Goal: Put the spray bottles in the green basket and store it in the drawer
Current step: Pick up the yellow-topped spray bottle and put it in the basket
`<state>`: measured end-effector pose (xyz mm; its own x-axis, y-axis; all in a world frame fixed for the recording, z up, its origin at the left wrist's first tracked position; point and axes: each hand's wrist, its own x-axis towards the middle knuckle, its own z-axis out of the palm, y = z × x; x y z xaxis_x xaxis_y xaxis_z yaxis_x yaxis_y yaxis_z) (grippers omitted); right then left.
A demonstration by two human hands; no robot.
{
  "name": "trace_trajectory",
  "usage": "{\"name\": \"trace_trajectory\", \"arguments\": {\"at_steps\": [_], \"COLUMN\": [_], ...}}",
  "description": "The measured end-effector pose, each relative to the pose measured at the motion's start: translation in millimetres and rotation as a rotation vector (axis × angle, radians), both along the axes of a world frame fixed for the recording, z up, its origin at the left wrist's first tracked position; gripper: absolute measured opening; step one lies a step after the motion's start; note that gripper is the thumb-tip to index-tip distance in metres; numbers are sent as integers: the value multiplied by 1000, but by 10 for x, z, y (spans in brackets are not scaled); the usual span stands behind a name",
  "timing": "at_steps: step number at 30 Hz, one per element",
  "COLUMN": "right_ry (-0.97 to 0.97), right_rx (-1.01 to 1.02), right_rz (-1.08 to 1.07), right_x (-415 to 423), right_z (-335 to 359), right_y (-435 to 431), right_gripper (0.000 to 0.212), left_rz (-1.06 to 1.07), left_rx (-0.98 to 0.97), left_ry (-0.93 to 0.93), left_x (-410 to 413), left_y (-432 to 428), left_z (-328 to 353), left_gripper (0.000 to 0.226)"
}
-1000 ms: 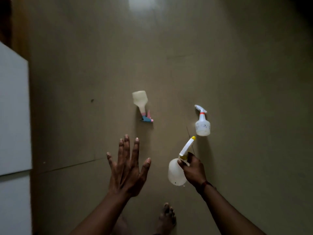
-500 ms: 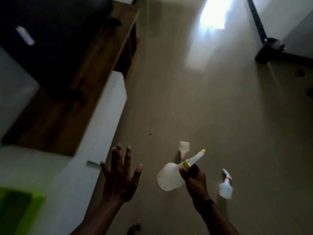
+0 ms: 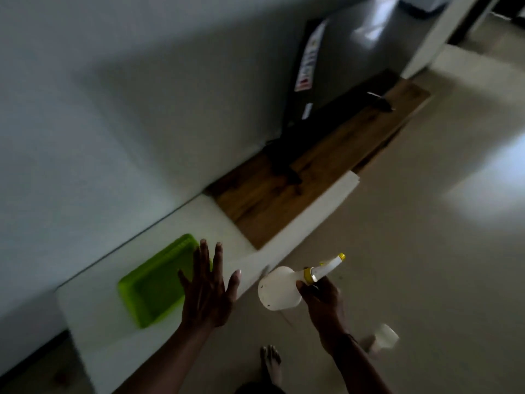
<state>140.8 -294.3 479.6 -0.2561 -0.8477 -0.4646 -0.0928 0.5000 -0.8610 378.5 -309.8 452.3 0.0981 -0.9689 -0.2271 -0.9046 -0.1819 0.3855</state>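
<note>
My right hand (image 3: 322, 301) grips a white spray bottle with a yellow collar and nozzle tip (image 3: 279, 288) by its neck, holding it on its side in the air right of the cabinet. The green basket (image 3: 150, 288) sits empty on the white cabinet top (image 3: 93, 311) at lower left. My left hand (image 3: 207, 291) hovers open, fingers spread, over the basket's right edge. Another white spray bottle (image 3: 383, 336) lies blurred on the floor behind my right forearm.
A wooden shelf top (image 3: 287, 191) continues the white cabinet to the right, with a dark television (image 3: 304, 81) standing on it against the grey wall. Beige floor (image 3: 412, 251) spreads to the right. My bare foot (image 3: 271, 362) is at the bottom.
My view has swung left from the floor to the cabinet, bringing the green basket into sight. The right hand carried the yellow-tipped bottle up toward it; the left hand moved over the basket.
</note>
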Motion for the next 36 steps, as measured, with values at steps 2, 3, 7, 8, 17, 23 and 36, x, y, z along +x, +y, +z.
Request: {"name": "trace_trajectory", "arguments": {"at_steps": [2, 3, 7, 8, 17, 23, 36], "right_ry": [32, 42, -3, -3, 4, 118, 381], "right_rx": [-9, -17, 25, 28, -36, -49, -53], "right_rz": [96, 150, 365, 422, 724, 866, 1010], "right_x": [257, 386, 852, 970, 2041, 2713, 3592], "right_z": [-42, -65, -165, -183, -491, -772, -1424], "right_y": [-121, -189, -359, -404, -656, -628, -817], "right_gripper": [37, 38, 40, 43, 43, 45, 39], "left_rz": [88, 136, 314, 350, 619, 632, 704], "left_rx": [32, 50, 122, 135, 152, 163, 134], "left_ry": [-32, -44, -90, -108, -30, 117, 318], "left_x": [232, 344, 694, 777, 1266, 1626, 2266], "left_y": [143, 201, 502, 579, 1018, 1131, 1027], "left_z": [-51, -67, -89, -95, -165, -484, -1183], "left_gripper": [76, 77, 82, 83, 86, 98, 105]}}
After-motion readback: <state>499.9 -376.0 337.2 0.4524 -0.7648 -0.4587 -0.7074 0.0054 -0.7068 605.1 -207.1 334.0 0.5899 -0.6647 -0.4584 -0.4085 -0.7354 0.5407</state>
